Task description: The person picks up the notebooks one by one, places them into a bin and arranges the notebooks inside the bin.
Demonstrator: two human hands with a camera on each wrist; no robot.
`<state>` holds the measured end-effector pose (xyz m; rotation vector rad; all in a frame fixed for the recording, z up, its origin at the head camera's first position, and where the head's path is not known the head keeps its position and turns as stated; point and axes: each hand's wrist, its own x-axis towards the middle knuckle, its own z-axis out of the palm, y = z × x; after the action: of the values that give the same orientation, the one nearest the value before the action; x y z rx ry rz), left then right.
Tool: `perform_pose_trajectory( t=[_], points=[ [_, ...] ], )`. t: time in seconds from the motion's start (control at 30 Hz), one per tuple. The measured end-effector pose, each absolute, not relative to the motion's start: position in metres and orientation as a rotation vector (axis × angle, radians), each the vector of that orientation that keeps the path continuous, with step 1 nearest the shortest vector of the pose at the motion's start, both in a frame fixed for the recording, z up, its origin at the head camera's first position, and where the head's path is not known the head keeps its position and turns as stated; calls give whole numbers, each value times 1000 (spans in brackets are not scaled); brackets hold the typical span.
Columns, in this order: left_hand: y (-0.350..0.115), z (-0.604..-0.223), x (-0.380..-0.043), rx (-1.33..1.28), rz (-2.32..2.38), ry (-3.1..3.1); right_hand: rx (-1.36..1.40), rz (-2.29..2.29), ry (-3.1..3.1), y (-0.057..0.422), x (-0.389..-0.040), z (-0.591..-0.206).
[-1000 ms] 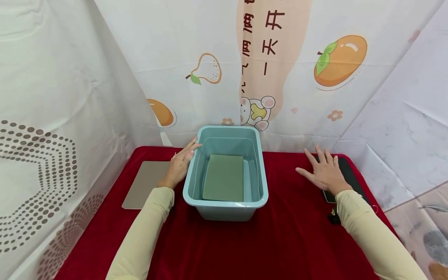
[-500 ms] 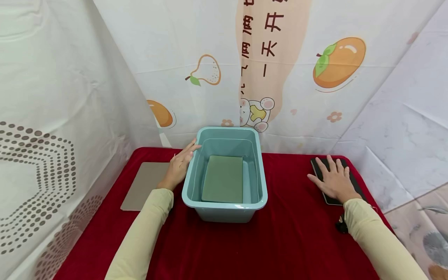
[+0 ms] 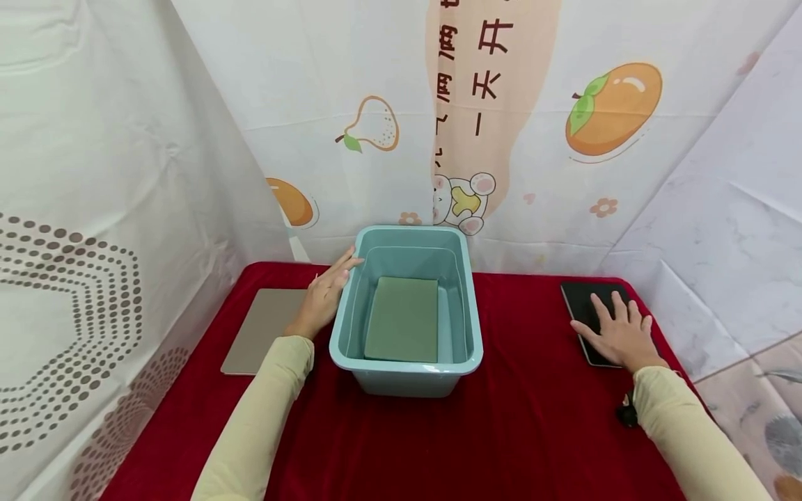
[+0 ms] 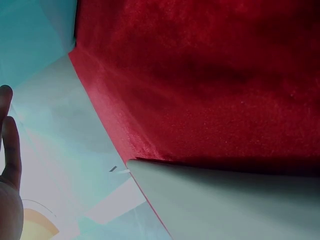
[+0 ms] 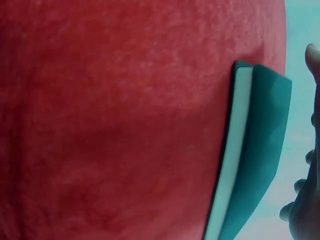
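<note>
A light-blue plastic tub point(image 3: 407, 367) stands mid-table with a green flat book-like block point(image 3: 402, 319) lying on its floor. My left hand point(image 3: 321, 299) is at the tub's left wall, fingers extended along the rim; firm contact cannot be told. Beside that hand lies a flat grey-beige notebook point(image 3: 260, 330), partly hidden by the hand and sleeve. On the right, my right hand point(image 3: 622, 335) is spread over a black notebook point(image 3: 579, 306) and covers part of it. In the right wrist view, the notebook's pale page edge point(image 5: 235, 140) shows, and the hand appears raised above the cover.
A red velvety cloth point(image 3: 426, 445) covers the table. White printed curtains point(image 3: 313, 62) rise behind and at both sides, close to the table's edges. A small black object point(image 3: 626, 410) sits by the right cuff.
My right hand has moved right and toward me across the black notebook, uncovering more of its far left part. My left hand stays at the tub, which has not moved.
</note>
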<state>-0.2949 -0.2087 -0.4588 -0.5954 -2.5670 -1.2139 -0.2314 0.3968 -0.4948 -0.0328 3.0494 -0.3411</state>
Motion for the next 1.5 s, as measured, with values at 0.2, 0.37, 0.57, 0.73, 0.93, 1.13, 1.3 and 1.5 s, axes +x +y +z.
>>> perform_pose_trajectory(
  t=[0.2,0.37,0.57,0.73,0.93,1.13,1.3,1.5],
  points=[
    [-207,-460,-296,-600,-1215,-2560,46,-391,3001,412,-224,-503],
    [-207,-460,-296,-608,-1207,-2561,105,-418,2977,423,-217,-509],
    [-207,-459,-295,-612,-1197,-2556,130,-459,2958,430,-211,-512],
    [-206,-459,-295,-611,-1205,-2564,143,-469,2933,436,-211,-515],
    [-206,-459,-295,-607,-1199,-2564,163,-463,2913,443,-214,-512],
    [-207,-459,-295,-600,-1193,-2548,170,-413,2904,448,-220,-506],
    [-207,-459,-295,-600,-1196,-2544,182,-412,2889,447,-221,-504],
    [-206,-460,-295,-601,-1200,-2533,201,-404,2889,444,-224,-499]
  ],
)
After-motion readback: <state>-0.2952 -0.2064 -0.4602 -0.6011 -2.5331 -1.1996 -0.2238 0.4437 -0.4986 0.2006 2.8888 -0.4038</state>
